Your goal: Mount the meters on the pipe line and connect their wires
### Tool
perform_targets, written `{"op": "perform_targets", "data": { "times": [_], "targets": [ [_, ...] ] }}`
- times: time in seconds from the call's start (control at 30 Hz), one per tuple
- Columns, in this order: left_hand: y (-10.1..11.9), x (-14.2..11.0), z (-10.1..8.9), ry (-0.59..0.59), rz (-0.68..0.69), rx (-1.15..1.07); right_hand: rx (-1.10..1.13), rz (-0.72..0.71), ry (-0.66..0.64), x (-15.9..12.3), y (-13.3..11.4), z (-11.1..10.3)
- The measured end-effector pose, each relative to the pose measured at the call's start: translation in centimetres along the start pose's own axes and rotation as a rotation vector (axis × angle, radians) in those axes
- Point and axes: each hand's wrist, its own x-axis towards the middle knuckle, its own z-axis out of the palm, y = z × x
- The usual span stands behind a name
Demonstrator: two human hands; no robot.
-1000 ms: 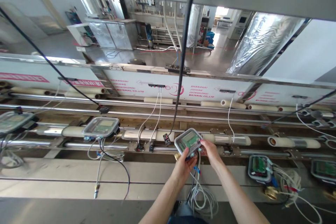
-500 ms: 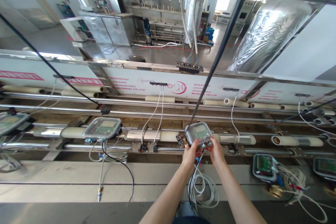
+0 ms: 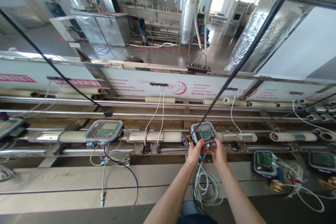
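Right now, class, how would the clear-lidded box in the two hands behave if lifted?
The box would probably keep its shape, since its lid looks like hard clear plastic. That glossy lid may be slippery. The loosely coiled pale cable below looks floppy, so it could drag and tilt the box.

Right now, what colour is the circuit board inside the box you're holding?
The circuit board is green, clearest in the head view.

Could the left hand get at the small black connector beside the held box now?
Probably yes: the connector sits beside the left hand, with nothing seen between, though that hand is busy holding the box with the right hand.
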Motion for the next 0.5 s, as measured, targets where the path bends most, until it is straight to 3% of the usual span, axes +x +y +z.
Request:
{"op": "perform_targets", "data": {
  "times": [0.17,0.37,0.5],
  "targets": [
    [0.7,1.1,-0.6,-0.037,-0.028,-0.027,-0.028,-0.012,-0.023,-0.1,0.2,0.0],
    [1.6,1.5,-3.2,0.031,-0.017,-0.066,-0.066,0.018,-0.131,-1.3,2.0,0.9],
    [1.4,1.4,-3.5,0.091,0.019,-0.118,-0.176,0.004,-0.238,-1.9,2.0,0.9]
  ]
}}
